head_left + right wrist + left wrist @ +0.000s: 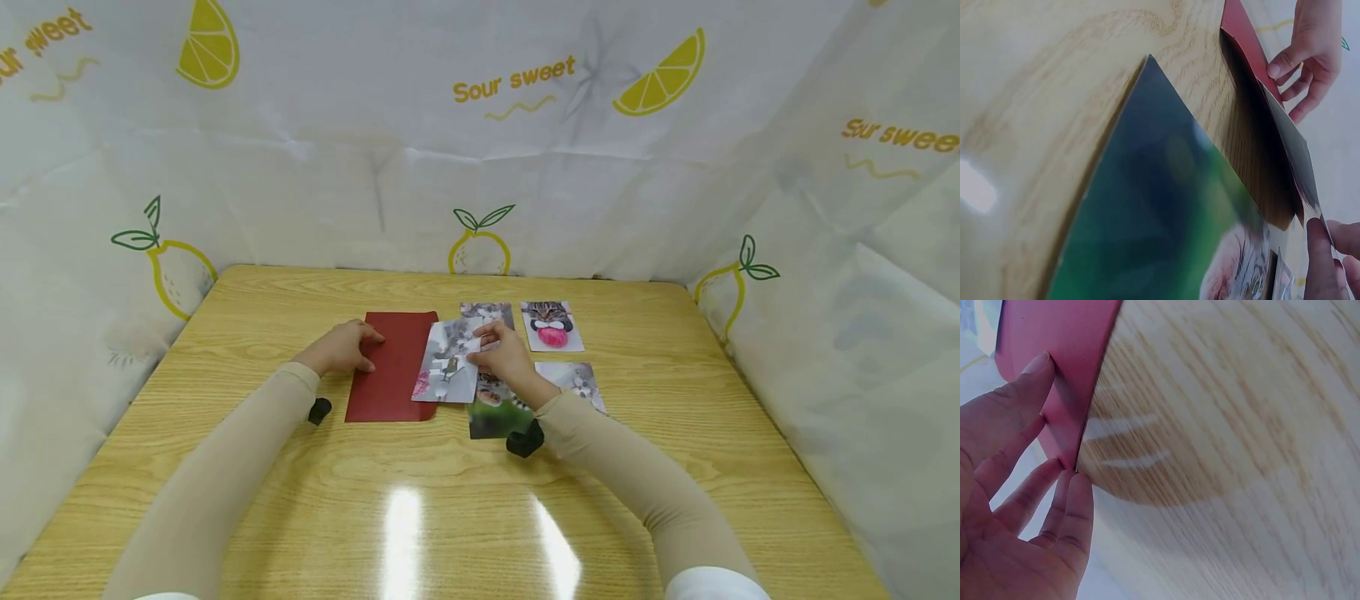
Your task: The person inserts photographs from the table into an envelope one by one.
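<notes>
Right hand point(504, 354) pinches a card point(446, 367) over the 3 o'clock side of the red envelope point(386, 371); the left hand point(345, 348) grips its 9 o'clock edge. Coming in askew, the card could catch and bend; a low right hand could nudge the other cards point(558, 327). Counted: one envelope, one held card, four cards on the tabletop point(480, 517) from 2 to 4 o'clock.

A wood-grain table point(337, 500) bears a red sheet point(386, 387) on the left and, to its right, a grey card point(486, 312) and cat card point(550, 327) far, a green card point(493, 422) and pale card point(583, 379) nearer.
</notes>
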{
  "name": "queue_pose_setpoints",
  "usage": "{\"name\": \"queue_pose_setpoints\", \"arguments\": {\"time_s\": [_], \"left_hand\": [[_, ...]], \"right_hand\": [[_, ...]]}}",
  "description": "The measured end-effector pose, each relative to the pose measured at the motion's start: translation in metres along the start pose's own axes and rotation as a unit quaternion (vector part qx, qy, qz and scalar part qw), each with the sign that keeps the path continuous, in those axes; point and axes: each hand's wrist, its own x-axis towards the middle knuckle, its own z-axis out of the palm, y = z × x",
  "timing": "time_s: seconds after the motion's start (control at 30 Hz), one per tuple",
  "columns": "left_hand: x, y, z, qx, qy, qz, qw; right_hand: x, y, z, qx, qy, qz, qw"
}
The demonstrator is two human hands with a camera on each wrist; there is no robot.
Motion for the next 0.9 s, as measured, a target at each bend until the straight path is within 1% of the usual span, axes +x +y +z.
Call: {"name": "queue_pose_setpoints", "arguments": {"time_s": [0.27, 0.53, 0.73, 0.9], "left_hand": [[0.001, -0.002, 0.001, 0.0, 0.002, -0.001, 1.0], [0.0, 0.0, 0.0, -0.002, 0.0, 0.0, 1.0], [0.0, -0.001, -0.001, -0.012, -0.004, -0.006, 0.9999], [0.001, -0.002, 0.0, -0.01, -0.003, -0.004, 0.9999]], "right_hand": [[-0.002, -0.002, 0.002, -0.007, -0.01, -0.012, 0.9999], [0.0, 0.0, 0.004, -0.01, -0.019, -0.011, 0.9997], [0.002, 0.001, 0.008, -0.013, -0.015, -0.002, 0.9998], [0.002, 0.0, 0.011, -0.015, -0.017, 0.008, 0.9997]]}}
